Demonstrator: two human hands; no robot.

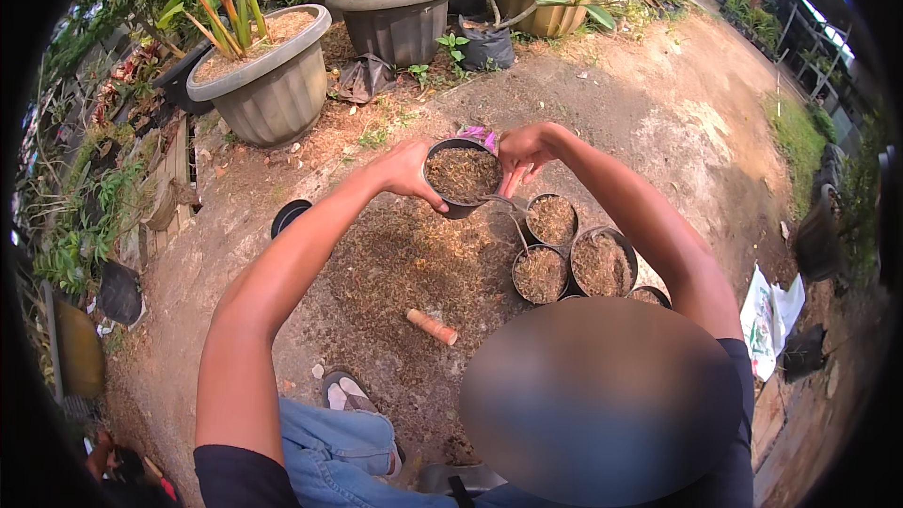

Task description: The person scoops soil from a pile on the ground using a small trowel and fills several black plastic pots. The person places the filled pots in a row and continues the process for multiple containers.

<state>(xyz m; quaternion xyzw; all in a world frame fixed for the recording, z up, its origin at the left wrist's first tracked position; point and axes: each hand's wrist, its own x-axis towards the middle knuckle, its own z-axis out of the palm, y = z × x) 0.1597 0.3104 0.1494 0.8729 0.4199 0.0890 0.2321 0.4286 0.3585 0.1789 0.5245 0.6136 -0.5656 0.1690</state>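
Note:
A small black plant pot (454,211), filled with brown, chaffy potting mix, is held up in front of me between both hands. My left hand (411,175) grips its left side, with the thumb along the near wall. On the opposite side, my right hand (529,152) presses its fingers against the wall; part of that grip is hidden. A thin curved brown stem (508,203) shows by the pot's lower right. Close by on the right, several filled black pots (604,263) stand grouped on the ground. Something purple (478,135) peeks out behind the held pot.
Large ribbed planters (273,94) with leafy plants line the far side. A black round container (290,214) sits left of my forearm. An orange-brown cylinder (433,327) lies on the scattered mix. White bag (769,315) at right. A blurred oval hides the lower right.

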